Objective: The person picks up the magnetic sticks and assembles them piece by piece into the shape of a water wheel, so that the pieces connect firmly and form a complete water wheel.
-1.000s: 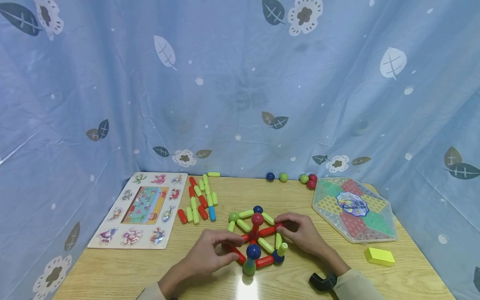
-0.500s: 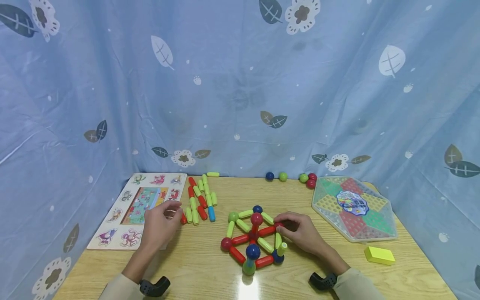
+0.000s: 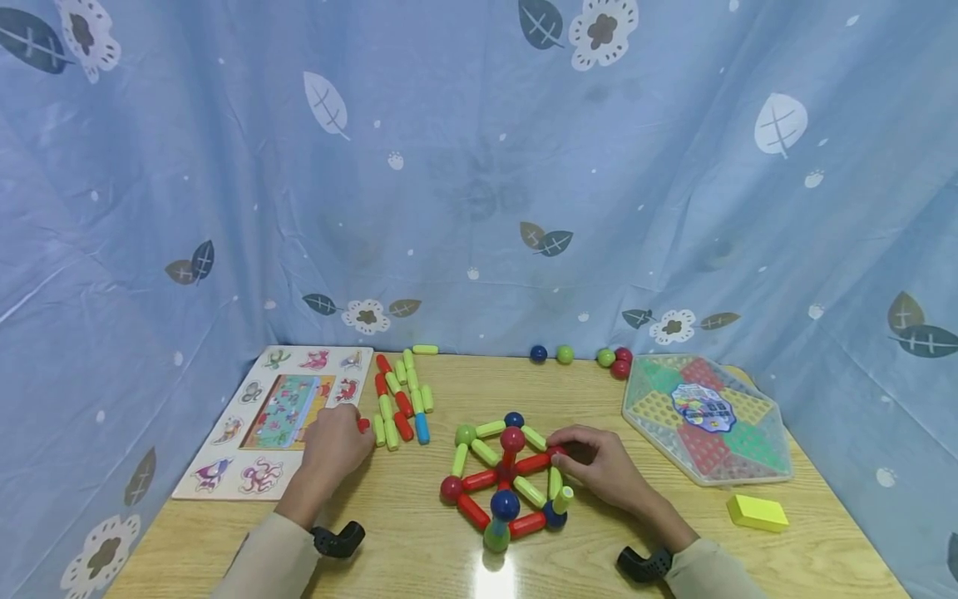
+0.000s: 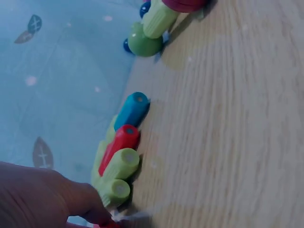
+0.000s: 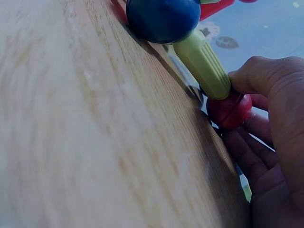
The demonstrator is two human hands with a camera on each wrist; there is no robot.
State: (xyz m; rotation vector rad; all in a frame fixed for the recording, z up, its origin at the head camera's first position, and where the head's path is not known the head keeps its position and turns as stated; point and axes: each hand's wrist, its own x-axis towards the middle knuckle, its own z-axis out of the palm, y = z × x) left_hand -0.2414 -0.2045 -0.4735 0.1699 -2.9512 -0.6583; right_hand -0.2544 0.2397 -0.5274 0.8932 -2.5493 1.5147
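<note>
My left hand [image 3: 334,443] pinches a red magnetic rod [image 3: 363,425] at the near-left end of the loose rods, mostly hidden by the fingers. In the left wrist view, the thumb lies against that red rod [image 4: 108,224], beside two light-green rods [image 4: 122,164]. My right hand [image 3: 601,462] holds a red ball [image 5: 230,111] between thumb and fingers. This ball is a corner of a frame of rods and balls on the table, joined there to a light-green rod [image 5: 203,64]. A red ball [image 3: 512,439] and a blue ball [image 3: 505,504] stand raised on upright rods.
A sea-animal puzzle board [image 3: 187,478] lies left, partly under the left hand. Several loose balls [image 3: 565,354] sit along the back. At the right are a hexagonal game box [image 3: 703,408] and a yellow block [image 3: 758,512]. A printed blue curtain [image 3: 479,166] surrounds the table.
My left hand has left the frame's left corner, moved left to the loose rods and closed its fingers on the red rod. My right hand has stayed at the red ball.
</note>
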